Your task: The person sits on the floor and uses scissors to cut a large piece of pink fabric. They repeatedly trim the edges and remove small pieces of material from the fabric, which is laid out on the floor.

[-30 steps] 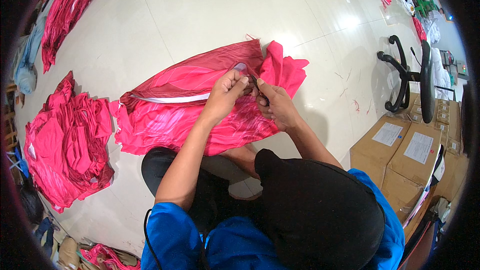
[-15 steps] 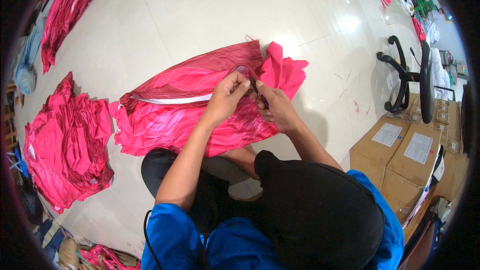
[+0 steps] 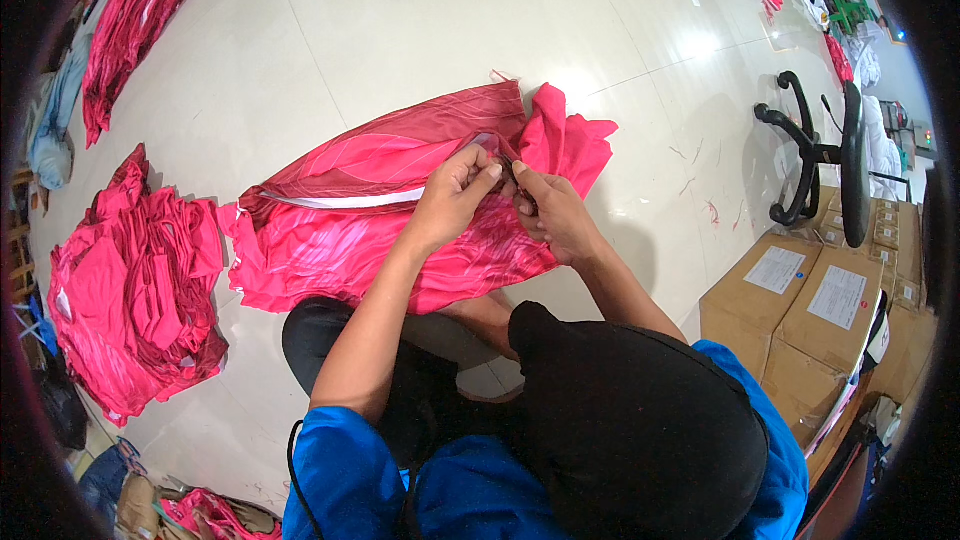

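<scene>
A pink and dark-red garment (image 3: 340, 255) with a white strip along one edge lies spread on the floor before my legs. My left hand (image 3: 458, 192) is closed in a pinch on the garment's cloth near its right end. Close against it, my right hand (image 3: 556, 218) is wrapped round small black snips (image 3: 511, 176), their tip at the pinched cloth. Fingers hide most of the snips, so whether the blades are apart cannot be seen. A bunched pink part (image 3: 565, 140) of the cloth lies just beyond my right hand.
A heap of pink garments (image 3: 140, 290) lies to the left, with another pink pile (image 3: 150, 25) farther off. At right stand cardboard boxes (image 3: 800, 310) and a black swivel chair (image 3: 810, 150). Loose thread scraps (image 3: 713, 212) dot the tiled floor (image 3: 420, 20).
My right hand and the snips have shifted very slightly at the cloth's edge. The left hand keeps its pinch, and the garment lies as before.
</scene>
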Available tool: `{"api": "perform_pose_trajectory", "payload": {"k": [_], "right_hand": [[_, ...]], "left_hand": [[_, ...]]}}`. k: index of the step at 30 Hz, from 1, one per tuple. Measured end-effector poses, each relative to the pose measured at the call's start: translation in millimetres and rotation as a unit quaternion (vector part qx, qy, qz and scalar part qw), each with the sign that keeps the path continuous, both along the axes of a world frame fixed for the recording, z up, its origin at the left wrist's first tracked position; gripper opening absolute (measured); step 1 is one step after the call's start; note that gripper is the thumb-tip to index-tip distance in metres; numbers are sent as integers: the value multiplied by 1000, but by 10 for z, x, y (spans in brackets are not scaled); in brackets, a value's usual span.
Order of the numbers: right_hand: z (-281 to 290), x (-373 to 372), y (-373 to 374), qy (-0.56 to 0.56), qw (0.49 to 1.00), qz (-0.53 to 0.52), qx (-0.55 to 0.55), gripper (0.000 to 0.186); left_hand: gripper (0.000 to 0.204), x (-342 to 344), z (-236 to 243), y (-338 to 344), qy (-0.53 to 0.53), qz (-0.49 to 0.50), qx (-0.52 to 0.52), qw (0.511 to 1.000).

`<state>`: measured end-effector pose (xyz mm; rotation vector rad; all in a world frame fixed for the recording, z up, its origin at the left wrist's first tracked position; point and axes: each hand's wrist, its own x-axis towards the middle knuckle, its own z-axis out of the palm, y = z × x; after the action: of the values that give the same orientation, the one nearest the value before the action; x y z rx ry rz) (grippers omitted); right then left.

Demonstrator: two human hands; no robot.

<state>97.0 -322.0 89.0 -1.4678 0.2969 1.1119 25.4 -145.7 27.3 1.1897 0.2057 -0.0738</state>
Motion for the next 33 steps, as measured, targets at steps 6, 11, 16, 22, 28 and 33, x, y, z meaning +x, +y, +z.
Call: {"api": "perform_pose_trajectory", "payload": {"k": [6, 11, 16, 22, 28, 33], "right_hand": [[-37, 7, -23, -7, 1000, 5, -1, 42], [21, 16, -81, 16, 1000, -11, 17, 41], [-225, 55, -69, -451, 885, 3, -115, 44], [-367, 333, 72, -377, 919, 72, -87, 39], [-357, 286, 127, -314, 946, 31, -71, 36], [-405, 289, 97, -310, 948, 29, -63, 36]], "left_hand": [[18, 1, -2, 2, 11, -8, 13, 1000], [16, -8, -56, 13, 15, 1, 9, 1000], [17, 31, -134, -52, -13, 20, -32, 999], [16, 3, -213, -62, 7, 21, 9, 1000], [14, 4, -221, -104, 73, 74, -16, 994], [24, 28, -269, -86, 91, 76, -152, 981]]}}
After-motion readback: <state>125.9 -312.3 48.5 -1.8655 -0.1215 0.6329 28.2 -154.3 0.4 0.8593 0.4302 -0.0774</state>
